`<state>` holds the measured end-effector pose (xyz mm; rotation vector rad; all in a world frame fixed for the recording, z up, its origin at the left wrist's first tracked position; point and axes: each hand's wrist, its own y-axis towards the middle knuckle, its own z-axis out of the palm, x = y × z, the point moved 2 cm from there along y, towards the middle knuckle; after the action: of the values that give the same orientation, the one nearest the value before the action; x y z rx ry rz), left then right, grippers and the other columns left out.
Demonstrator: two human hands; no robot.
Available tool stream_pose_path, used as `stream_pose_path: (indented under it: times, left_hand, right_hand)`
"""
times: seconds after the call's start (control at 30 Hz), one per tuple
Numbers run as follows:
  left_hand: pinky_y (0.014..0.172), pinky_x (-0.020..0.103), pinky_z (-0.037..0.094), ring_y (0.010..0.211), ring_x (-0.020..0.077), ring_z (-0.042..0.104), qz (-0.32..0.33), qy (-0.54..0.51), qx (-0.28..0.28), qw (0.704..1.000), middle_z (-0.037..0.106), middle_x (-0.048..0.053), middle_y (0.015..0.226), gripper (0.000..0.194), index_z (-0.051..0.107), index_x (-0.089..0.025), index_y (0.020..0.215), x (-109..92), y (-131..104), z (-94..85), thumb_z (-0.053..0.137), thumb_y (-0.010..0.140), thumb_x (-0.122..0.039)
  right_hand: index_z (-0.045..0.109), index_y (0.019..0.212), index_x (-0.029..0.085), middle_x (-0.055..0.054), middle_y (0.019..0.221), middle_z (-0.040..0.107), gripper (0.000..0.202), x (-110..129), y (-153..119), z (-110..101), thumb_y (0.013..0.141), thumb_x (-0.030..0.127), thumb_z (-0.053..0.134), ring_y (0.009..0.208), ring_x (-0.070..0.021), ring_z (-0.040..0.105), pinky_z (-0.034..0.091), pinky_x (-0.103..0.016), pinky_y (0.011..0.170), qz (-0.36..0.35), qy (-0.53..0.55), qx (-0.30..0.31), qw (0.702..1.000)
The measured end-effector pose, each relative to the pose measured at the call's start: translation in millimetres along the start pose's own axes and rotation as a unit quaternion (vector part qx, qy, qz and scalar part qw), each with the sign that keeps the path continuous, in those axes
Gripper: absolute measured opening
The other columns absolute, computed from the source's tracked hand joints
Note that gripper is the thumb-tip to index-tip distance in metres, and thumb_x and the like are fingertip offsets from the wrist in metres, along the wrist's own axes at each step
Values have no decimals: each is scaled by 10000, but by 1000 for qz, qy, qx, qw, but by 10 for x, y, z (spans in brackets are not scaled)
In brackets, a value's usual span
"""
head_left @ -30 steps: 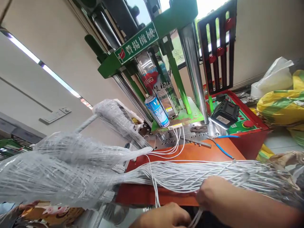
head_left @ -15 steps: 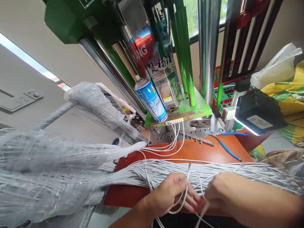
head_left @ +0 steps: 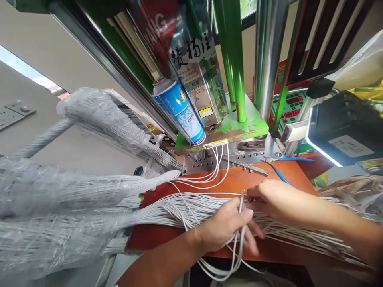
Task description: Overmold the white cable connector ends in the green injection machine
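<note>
My left hand is closed around a few looped white cables, pinched between thumb and fingers. Their ends stick up above the thumb, and the loops hang below the hand over the table's front edge. Just right of those ends is my right hand, its fingers curled together above the cable bundle; what is between them is hidden. That long bundle of white cables lies across the orange-brown tabletop, passing under both hands.
A green press stands behind, with a blue spray can on its plate and several white cables running under it. Blue-handled pliers lie at the back right beside a lamp. Plastic-wrapped cable bundles fill the left.
My right hand has risen from low beside the left hand to near the cable ends. The left hand now holds more gathered loops. The view has shifted closer to the press.
</note>
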<state>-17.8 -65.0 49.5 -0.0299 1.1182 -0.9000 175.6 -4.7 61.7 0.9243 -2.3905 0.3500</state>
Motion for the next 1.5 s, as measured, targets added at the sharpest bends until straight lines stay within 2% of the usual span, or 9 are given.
stream_pose_path:
  times: [0.13, 0.3, 0.5, 0.67, 0.77, 0.9, 1.03, 1.27, 1.5]
  left_hand:
    - [319, 125, 162, 343, 2, 265, 9, 13, -60, 998, 562, -52, 650, 392, 538, -160, 1152, -21, 6, -125, 683, 948, -462]
    - [373, 169, 418, 430, 80, 542, -37, 6, -23, 999, 613, 21, 705, 436, 643, -104, 1069, -22, 73, -197, 739, 888, -488]
    - [415, 195, 463, 455, 90, 557, -14, -4, -30, 999, 613, 27, 708, 439, 649, -105, 981, -31, 324, -113, 744, 872, -520]
    - [382, 150, 184, 419, 8, 281, 15, 34, -40, 998, 460, -58, 612, 424, 655, -99, 976, -199, 483, -114, 736, 889, -506]
    - [380, 160, 133, 413, 10, 249, 38, 62, -39, 997, 441, -69, 573, 412, 638, -115, 939, -303, 565, -183, 718, 898, -517]
    - [382, 166, 337, 435, 62, 491, 48, 58, -103, 992, 596, -7, 662, 452, 638, -112, 1028, -295, 662, -350, 743, 859, -519]
    - [356, 160, 355, 426, 88, 547, 60, 76, -145, 985, 632, 6, 658, 453, 598, -126, 1026, -196, 730, -443, 681, 891, -550]
    - [311, 157, 334, 368, 89, 503, 46, 133, -179, 974, 628, -5, 604, 387, 518, -174, 916, -175, 786, -440, 649, 893, -537]
    - [303, 153, 333, 365, 65, 448, 65, 124, -222, 965, 584, -32, 610, 301, 523, -179, 871, -162, 832, -430, 613, 892, -465]
  right_hand:
    - [722, 823, 224, -8, 743, 689, 328, -347, 110, -110, 976, 449, 538, 682, -169, 591, 391, -277, 625, 35, 123, 25, 991]
    - [648, 691, 194, 30, 592, 536, 411, -348, 61, 7, 958, 500, 586, 573, -128, 452, 335, -271, 549, 11, 240, 62, 969]
    - [714, 1035, 228, -54, 959, 726, 436, -161, 215, 112, 1002, 607, 500, 916, -229, 670, 539, -338, 768, 48, 360, -124, 923]
    - [647, 1311, 248, -89, 1327, 677, 480, -270, 226, 250, 1044, 588, 438, 1203, -252, 645, 546, -423, 1010, 39, 501, -176, 846]
    - [667, 1294, 234, -84, 1308, 689, 444, -398, 213, 271, 1070, 518, 409, 1204, -251, 639, 497, -441, 1082, 31, 402, -187, 896]
    - [631, 1294, 157, -135, 1278, 674, 353, -521, 182, 285, 1055, 283, 405, 1150, -293, 618, 502, -465, 1005, 93, 81, -315, 941]
    - [643, 1210, 125, -177, 1179, 658, 345, -538, 191, 349, 921, 85, 460, 1005, -336, 577, 483, -453, 815, 149, -218, -221, 939]
    - [566, 988, 219, -57, 837, 667, 165, -528, 162, 358, 1016, 289, 419, 720, -228, 634, 410, -341, 633, 146, -47, -171, 973]
    - [571, 945, 234, -53, 858, 686, 319, -544, 191, 416, 1074, 394, 327, 774, -249, 632, 392, -367, 713, 127, -23, -140, 982]
